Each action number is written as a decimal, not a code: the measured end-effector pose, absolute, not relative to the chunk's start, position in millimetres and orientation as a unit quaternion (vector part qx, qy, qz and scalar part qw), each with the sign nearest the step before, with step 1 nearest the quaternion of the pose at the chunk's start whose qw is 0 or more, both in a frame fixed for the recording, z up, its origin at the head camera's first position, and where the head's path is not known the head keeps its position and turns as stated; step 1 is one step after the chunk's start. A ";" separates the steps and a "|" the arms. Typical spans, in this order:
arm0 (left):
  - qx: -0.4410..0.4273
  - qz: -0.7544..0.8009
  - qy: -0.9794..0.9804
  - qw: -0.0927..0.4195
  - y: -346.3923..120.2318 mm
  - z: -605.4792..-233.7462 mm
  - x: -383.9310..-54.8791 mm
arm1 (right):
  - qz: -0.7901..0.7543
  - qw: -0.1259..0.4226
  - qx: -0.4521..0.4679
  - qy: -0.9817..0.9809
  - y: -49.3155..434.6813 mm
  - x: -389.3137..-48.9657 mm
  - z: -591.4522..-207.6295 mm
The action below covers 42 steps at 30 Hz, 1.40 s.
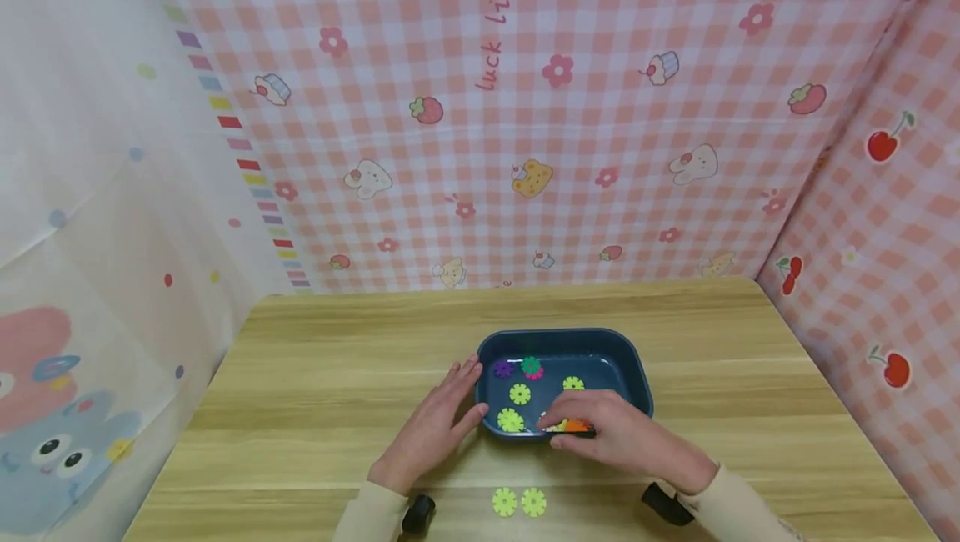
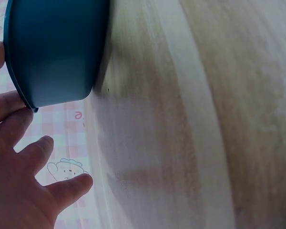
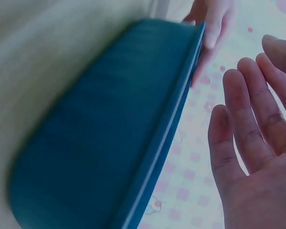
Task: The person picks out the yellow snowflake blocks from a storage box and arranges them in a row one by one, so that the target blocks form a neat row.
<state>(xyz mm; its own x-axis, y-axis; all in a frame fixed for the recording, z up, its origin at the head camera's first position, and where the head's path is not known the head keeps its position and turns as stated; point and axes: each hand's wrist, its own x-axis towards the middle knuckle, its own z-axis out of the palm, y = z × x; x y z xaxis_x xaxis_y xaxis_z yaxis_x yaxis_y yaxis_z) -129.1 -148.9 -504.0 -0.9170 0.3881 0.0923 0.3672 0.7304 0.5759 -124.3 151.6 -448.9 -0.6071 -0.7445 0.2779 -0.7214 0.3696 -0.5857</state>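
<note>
A dark blue plastic tub [image 1: 555,331] stands on the table. My left hand [image 1: 431,429] rests its fingers on the tub's left end; in the left wrist view its fingertips touch the rim. Above the tub's near side, my right hand [image 1: 618,434] reaches over the rim with fingers pointing inward. The right wrist view shows its fingers [image 3: 237,93] loosely extended, nothing between them. Toothed plastic discs lie inside: yellow-green [image 1: 520,394], purple [image 1: 503,369], green [image 1: 531,366] overlapping pink [image 1: 535,374], and orange [image 1: 577,425] partly hidden under the right hand.
Two yellow-green discs [image 1: 505,502] lie side by side on the wood-grain table [image 1: 360,342], in front of the tub. Behind the table hangs a pink checked cloth [image 1: 600,217]; more printed cloth flanks both sides. Black straps [image 1: 418,514] sit at both wrists.
</note>
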 end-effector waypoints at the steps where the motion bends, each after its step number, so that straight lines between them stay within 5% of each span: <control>1: 0.204 0.307 0.929 0.016 -148.9 -504.1 -129.1 | -0.349 0.018 -0.437 0.829 152.1 -127.5 -447.5; 20: 0.207 0.307 0.929 0.015 -149.6 -504.7 -128.8 | -0.280 0.072 -0.440 0.850 143.2 -182.2 -427.0; 42: 0.205 0.309 0.929 0.015 -149.7 -506.1 -128.9 | -0.233 0.149 -0.420 0.864 117.3 -219.3 -453.5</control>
<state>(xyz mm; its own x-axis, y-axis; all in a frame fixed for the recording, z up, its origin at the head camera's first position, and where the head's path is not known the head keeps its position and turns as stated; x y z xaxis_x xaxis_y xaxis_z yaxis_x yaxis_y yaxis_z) -128.9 -149.7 -506.1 -0.9159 0.3890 0.0994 0.3711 0.7256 0.5796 -219.3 117.3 -453.5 -0.6031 -0.7952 -0.0619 -0.6562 0.5388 -0.5284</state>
